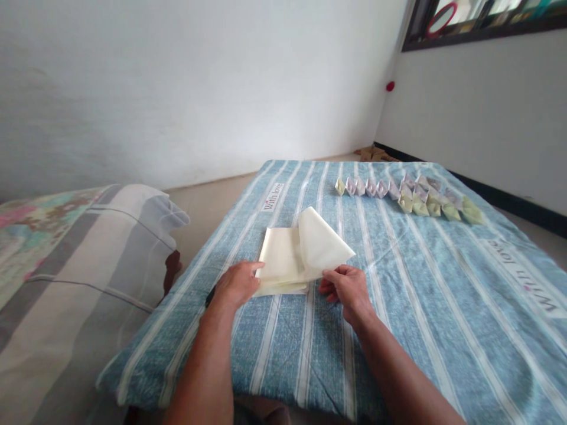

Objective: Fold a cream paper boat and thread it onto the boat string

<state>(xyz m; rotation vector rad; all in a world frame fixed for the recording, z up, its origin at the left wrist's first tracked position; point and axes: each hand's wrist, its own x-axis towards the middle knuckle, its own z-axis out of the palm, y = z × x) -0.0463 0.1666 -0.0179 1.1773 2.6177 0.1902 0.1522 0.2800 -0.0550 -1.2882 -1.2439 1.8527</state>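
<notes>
Pale cream sheets of paper (pixel 280 251) lie in a small stack on the striped cloth before me, their near edges slightly apart. The top sheet (pixel 323 245) is lifted and curled over at the right, its underside turned up to a point. At the stack's left edge, my left hand (pixel 237 284) holds the paper with thumb and forefinger. My right hand (pixel 348 290) pinches the lifted sheet at its near right edge, the other fingers curled beneath. A dark object (pixel 209 296) partly shows beside my left wrist; its kind is hidden.
Several folded paper boats (pixel 370 188), lilac and yellow-green, stand in rows at the table's far right. A blue striped tablecloth (pixel 398 330) covers the table. To the left is a cloth-covered surface (pixel 88 283). White walls (pixel 199 88) rise behind, with a window (pixel 482 18) upper right.
</notes>
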